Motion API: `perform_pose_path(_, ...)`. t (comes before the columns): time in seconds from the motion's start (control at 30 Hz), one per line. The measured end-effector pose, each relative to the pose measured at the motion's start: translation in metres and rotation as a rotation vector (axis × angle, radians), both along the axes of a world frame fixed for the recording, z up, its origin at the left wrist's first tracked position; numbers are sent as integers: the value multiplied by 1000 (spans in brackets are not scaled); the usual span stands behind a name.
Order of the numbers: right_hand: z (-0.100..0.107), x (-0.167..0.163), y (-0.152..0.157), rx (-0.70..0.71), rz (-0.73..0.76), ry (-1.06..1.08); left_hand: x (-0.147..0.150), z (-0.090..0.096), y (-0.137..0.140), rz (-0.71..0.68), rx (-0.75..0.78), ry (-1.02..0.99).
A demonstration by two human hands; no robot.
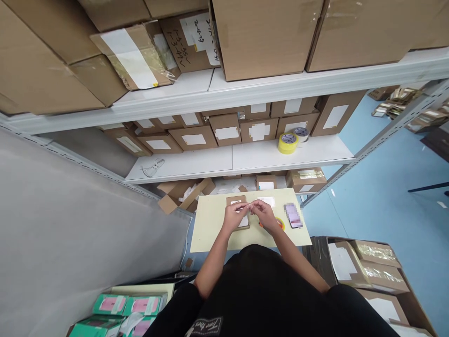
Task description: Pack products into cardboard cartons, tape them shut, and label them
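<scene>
My left hand [234, 217] and my right hand [264, 215] meet above the middle of a pale yellow table [210, 224]. Both hands are closed, thumbs and fingers pinched together at the tips; whatever is between them is too small to make out. Beneath my left hand lies a small flat cardboard box [229, 201] with a white label, partly covered by the hand. A roll of tape [281, 223], yellow and orange, is half hidden under my right hand and wrist. Behind my right hand lies a white paper slip [269, 200]. A phone [293, 215] rests at the table's right side.
White metal shelves [189, 164] stand ahead, stacked with cardboard boxes [259, 130]. Tape rolls [287, 144] sit on the middle shelf. An opened carton [185, 194] is behind the table's left corner. Green boxes [108, 304] lie lower left, a large carton of parcels [382, 276] lower right.
</scene>
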State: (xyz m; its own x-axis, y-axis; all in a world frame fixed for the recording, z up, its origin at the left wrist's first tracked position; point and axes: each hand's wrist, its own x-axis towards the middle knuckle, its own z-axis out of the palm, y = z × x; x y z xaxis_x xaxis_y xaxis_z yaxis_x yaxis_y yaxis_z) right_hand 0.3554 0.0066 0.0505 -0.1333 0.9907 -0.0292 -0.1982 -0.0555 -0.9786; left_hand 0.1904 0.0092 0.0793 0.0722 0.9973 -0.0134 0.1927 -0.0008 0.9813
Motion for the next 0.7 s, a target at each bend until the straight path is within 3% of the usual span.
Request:
perform_pose_path(0.17,-1,-1,-1,29,23,-27,-1,-13,2,150,-161,-211)
perform_pose_path(0.23,-3,-4,0,15,27,-17,-3,-16,1,127,-191,-253)
perform_pose_path(0.33,-7,-8,3,-1,35,-7,-8,-22,0,76,-167,-237)
perform_pose_path(0.47,-13,-15,4,7,31,14,-18,-31,0,150,-127,-165)
perform_pose_path(0.7,-21,-40,2,-113,-92,-11,-28,-33,0,124,-72,-100)
